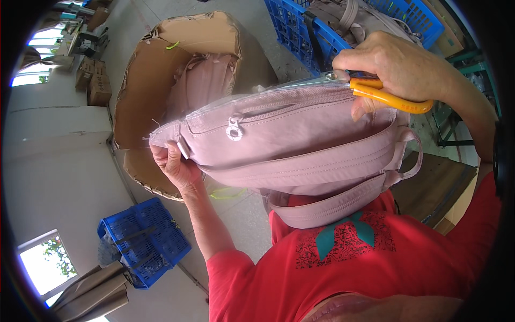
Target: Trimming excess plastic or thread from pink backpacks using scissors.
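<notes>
A dusty-pink fabric bag [316, 129] with a zipper, a pale round zipper pull [234, 129] and hanging straps is held up in front of my chest. My left hand [179, 167] grips its left end, thumb and fingers pinching the corner, where loose threads stick out. In my right hand [399, 67] is a pair of scissors [394, 101] with orange handles. Their metal blades lie along the bag's top edge, pointing left; whether they are parted I cannot make out. A fingertip of that hand rests against the bag's right end. Clear film shows along the top edge.
Beyond the bag stands a large open cardboard box [155, 70] with pink fabric pieces inside. A blue plastic crate [289, 35] at the far right holds more pink bags. Blue crates [145, 239] sit by the left wall. A brown board [437, 185] lies at right.
</notes>
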The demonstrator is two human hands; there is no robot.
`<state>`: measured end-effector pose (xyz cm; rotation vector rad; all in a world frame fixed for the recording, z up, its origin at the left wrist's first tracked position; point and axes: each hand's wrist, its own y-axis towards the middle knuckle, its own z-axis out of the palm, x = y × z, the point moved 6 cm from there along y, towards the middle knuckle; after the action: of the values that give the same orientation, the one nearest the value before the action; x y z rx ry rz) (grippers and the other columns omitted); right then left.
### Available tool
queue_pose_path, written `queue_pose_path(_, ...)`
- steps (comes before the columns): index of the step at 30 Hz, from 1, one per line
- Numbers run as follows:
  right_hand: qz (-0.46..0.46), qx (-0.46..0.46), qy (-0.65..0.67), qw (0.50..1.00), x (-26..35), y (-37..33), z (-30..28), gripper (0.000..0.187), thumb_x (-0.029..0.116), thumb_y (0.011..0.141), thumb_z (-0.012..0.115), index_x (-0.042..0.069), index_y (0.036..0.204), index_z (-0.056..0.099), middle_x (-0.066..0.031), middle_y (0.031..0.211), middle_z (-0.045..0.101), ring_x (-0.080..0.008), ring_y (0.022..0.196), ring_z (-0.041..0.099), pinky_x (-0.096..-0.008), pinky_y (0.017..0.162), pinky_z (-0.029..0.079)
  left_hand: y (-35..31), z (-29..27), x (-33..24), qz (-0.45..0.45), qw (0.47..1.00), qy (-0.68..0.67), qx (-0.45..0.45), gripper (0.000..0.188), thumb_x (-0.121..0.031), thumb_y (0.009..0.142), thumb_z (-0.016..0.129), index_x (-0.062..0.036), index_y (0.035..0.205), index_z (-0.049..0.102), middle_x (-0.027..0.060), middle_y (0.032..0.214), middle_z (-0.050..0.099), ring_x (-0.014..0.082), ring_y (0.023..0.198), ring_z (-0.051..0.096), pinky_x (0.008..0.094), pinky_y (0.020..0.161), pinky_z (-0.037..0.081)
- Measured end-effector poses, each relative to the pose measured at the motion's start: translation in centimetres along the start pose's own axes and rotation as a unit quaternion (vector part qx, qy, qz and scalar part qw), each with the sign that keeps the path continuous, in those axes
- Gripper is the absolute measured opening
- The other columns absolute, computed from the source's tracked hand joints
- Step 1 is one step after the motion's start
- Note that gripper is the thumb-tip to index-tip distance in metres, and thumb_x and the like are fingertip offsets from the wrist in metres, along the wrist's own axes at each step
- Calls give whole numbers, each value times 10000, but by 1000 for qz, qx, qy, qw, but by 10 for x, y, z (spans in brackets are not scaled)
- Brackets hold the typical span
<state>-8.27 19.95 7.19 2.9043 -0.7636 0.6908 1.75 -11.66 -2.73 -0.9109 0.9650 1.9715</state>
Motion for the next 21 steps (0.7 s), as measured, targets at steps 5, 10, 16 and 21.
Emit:
queue_pose_path(5,-66,-30,-64,995,12,0,-16,762,545,441,733,-19,908,523,-104,697,521,-241,624,536,-333,560,417,0,4,-5,7,1000,-6,-9,289,-120,743,680,-40,989,552,76,940,617,196,861,593,338,813,475)
queue_pose_path(10,-57,43,-30,997,10,-1,-16,847,606,415,706,-19,956,523,-121,783,545,-284,743,548,-369,629,428,-3,12,-6,21,996,-19,84,284,-112,807,598,-55,1073,516,76,1028,595,190,946,577,351,849,463)
queue_pose_path(16,-81,36,-18,996,22,6,-14,704,538,493,723,-10,884,519,-106,670,504,-259,619,518,-348,557,407,-10,17,-10,45,998,18,45,275,-137,786,630,-43,1023,526,72,980,602,181,908,580,347,830,470)
queue_pose_path(21,-67,23,-14,997,30,4,-11,554,480,589,723,4,787,519,-98,542,487,-260,511,518,-342,498,406,-14,11,-11,59,997,46,22,266,-139,787,632,-35,1006,525,74,963,602,175,893,577,339,825,467)
